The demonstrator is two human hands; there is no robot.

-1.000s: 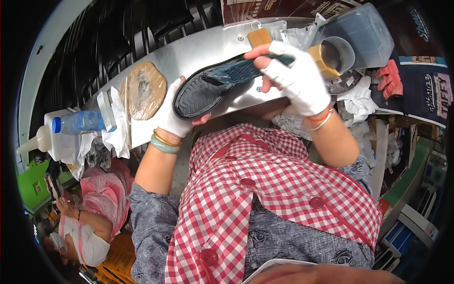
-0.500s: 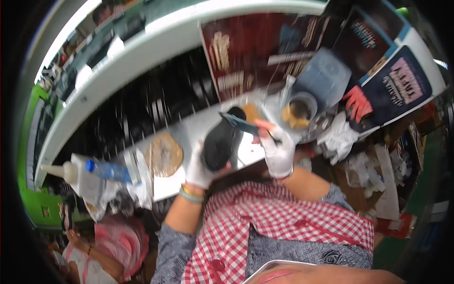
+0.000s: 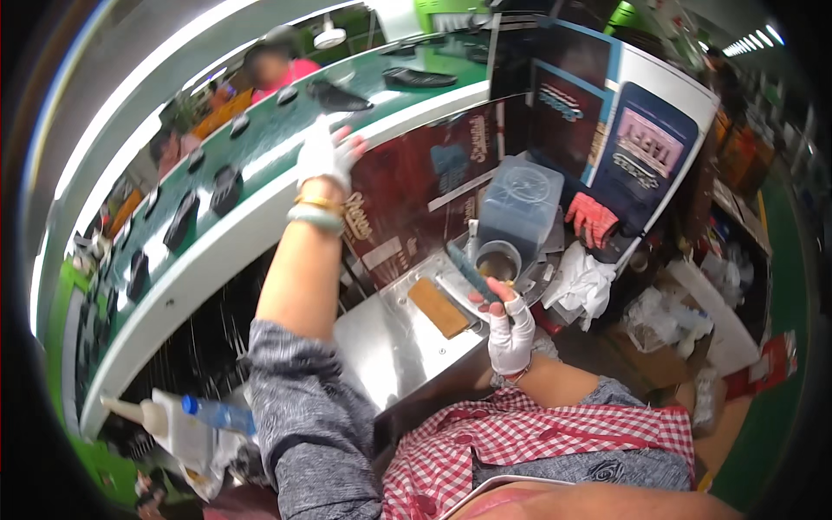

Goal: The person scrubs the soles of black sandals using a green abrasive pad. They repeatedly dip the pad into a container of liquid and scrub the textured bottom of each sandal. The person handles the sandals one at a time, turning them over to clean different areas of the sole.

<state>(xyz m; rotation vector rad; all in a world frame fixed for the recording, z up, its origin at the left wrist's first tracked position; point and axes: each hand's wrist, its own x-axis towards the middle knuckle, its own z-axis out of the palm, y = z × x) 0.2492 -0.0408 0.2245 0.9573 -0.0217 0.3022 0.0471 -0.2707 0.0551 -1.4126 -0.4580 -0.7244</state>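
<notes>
My left hand (image 3: 328,159), in a white glove with bare fingertips, reaches out over the green conveyor belt (image 3: 269,136) at the far left. Its fingers are apart and hold nothing. A black shoe (image 3: 340,97) lies on the belt just beyond them. My right hand (image 3: 507,332), gloved the same way, is closed on a flat dark grey-green strip (image 3: 471,272), whose free end points up and left. Below that strip, a brown block (image 3: 438,308) rests on the metal worktop (image 3: 368,338).
More black shoes (image 3: 419,78) lie along the belt. Behind my right hand stand a cup (image 3: 498,262), a translucent plastic box (image 3: 520,204) and crumpled white cloth (image 3: 579,284). Bottles, one blue-capped (image 3: 217,414), stand at left. Another person (image 3: 282,69) is beyond the belt.
The black shoe has left my left hand, which has moved from the worktop up and forward to the belt. My right hand still holds the dark strip. The view has shifted.
</notes>
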